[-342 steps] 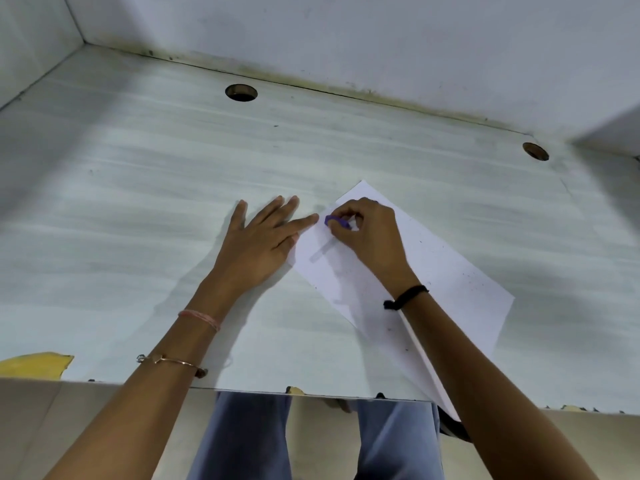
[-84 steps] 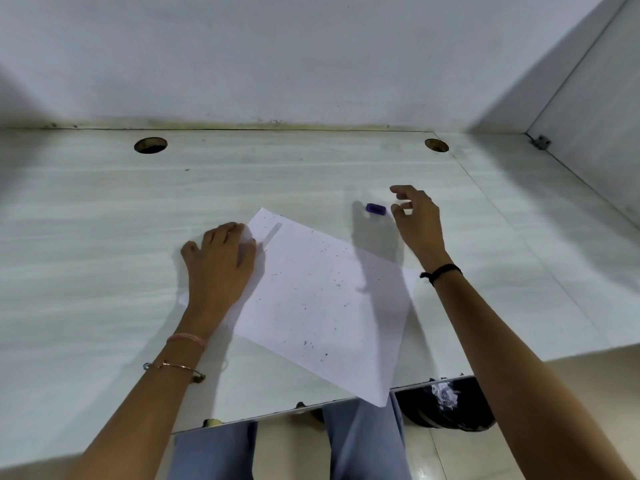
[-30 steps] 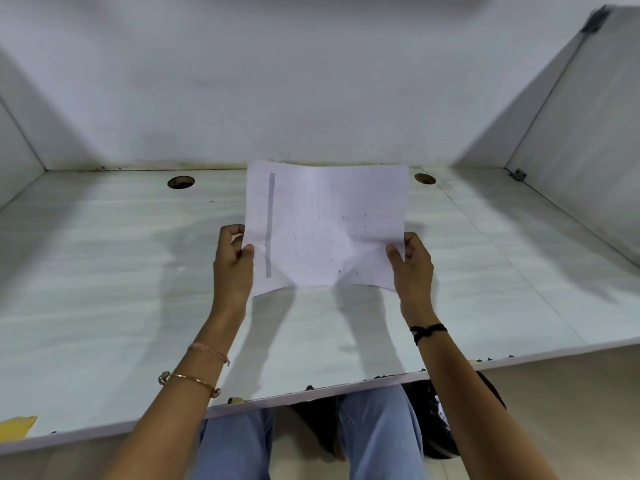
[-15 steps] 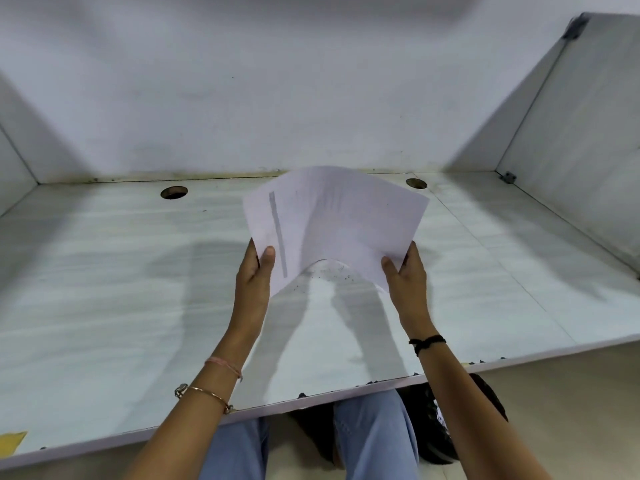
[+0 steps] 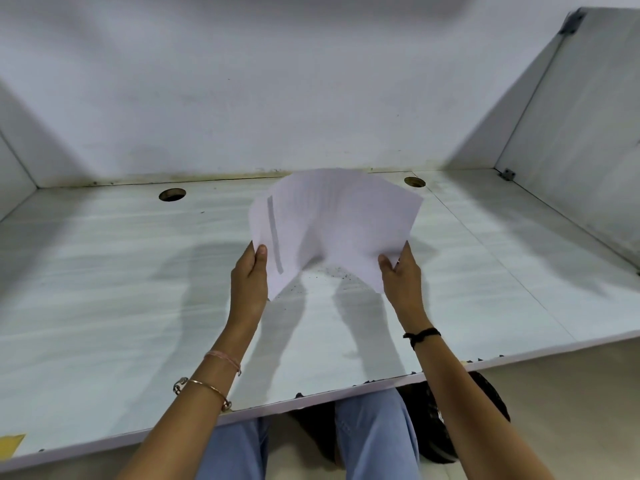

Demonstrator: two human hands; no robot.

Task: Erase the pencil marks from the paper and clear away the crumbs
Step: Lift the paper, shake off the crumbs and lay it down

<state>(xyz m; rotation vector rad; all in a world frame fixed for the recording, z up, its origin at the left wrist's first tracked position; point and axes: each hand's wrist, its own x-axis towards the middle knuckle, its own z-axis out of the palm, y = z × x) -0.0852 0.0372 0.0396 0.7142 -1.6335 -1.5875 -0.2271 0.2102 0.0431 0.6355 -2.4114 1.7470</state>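
I hold a white sheet of paper (image 5: 339,223) in the air above the pale desk (image 5: 104,289), bowed upward and blurred by motion. A grey pencil stripe runs down its left side. My left hand (image 5: 250,271) pinches the sheet's near left corner. My right hand (image 5: 401,271) pinches its near right corner. Dark eraser crumbs (image 5: 332,271) lie scattered on the desk just under the paper. The purple eraser is hidden from view.
Two round cable holes (image 5: 172,194) (image 5: 414,181) sit near the back wall. A side panel (image 5: 588,133) closes off the right. The desk's front edge (image 5: 311,398) runs just above my knees. A yellow scrap (image 5: 12,443) lies at the near left corner.
Since a second ago the sheet went from upright and facing me to tipped forward and bowed. Crumbs now lie on the desk beneath it. Both hands keep their hold.
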